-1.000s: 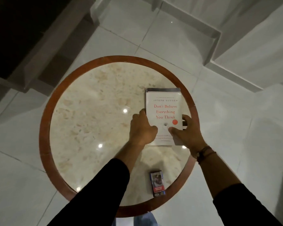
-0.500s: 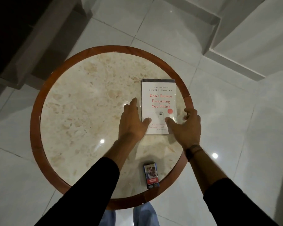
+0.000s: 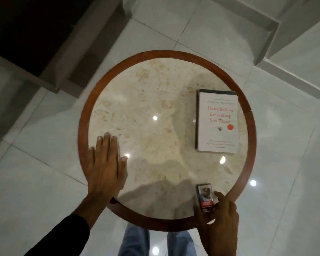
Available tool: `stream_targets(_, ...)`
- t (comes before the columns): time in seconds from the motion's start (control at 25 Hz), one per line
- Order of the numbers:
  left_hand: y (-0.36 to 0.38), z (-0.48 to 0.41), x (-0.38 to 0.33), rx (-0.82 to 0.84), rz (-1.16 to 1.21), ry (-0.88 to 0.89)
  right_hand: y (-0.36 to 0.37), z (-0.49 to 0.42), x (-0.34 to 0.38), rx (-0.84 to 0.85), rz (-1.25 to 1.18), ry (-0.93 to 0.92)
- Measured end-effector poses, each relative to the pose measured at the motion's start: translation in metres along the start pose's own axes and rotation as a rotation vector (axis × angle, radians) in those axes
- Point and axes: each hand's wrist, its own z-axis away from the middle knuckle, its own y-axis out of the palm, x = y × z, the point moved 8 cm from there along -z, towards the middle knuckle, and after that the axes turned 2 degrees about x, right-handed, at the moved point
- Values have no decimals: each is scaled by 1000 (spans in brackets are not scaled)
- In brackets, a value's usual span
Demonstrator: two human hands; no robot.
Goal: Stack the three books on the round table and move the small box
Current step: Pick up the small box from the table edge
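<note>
A stack of books [image 3: 217, 121] lies at the right side of the round marble table [image 3: 146, 100], topped by a white cover with red lettering; a darker book edge shows beneath it. The small box [image 3: 205, 195] lies near the table's front right rim. My right hand [image 3: 218, 220] is at the box, thumb on its left lower edge and fingers along its right side. My left hand [image 3: 105, 167] rests flat with fingers extended on the table's left front edge, holding nothing.
The table has a brown wooden rim [image 3: 83, 115] and stands on glossy white floor tiles. A dark cabinet or step [image 3: 35, 34] lies at the upper left, a white ledge [image 3: 294, 43] at the upper right. My jeans-clad legs [image 3: 137, 242] show below the table.
Both hands left the book stack. My left hand moved to the table's left front edge and lies flat. My right hand dropped back to the small box and closed its fingers around it.
</note>
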Motion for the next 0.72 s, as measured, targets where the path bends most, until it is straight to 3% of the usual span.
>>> stream_targets(0.28,24,-6,-9,-55,-68,126,7,5,-32,-53,-120,154)
stream_targets(0.36,24,-6,1,-95,-42,126,21,6,3,-21,-142,130)
stream_targets(0.56,27,-9,6,-86,-39,105,46,-25,164,-22,-189,-216)
stream_targets(0.72,31,-11,7,-95,-55,104,68,-78,265,-67,-147,-289)
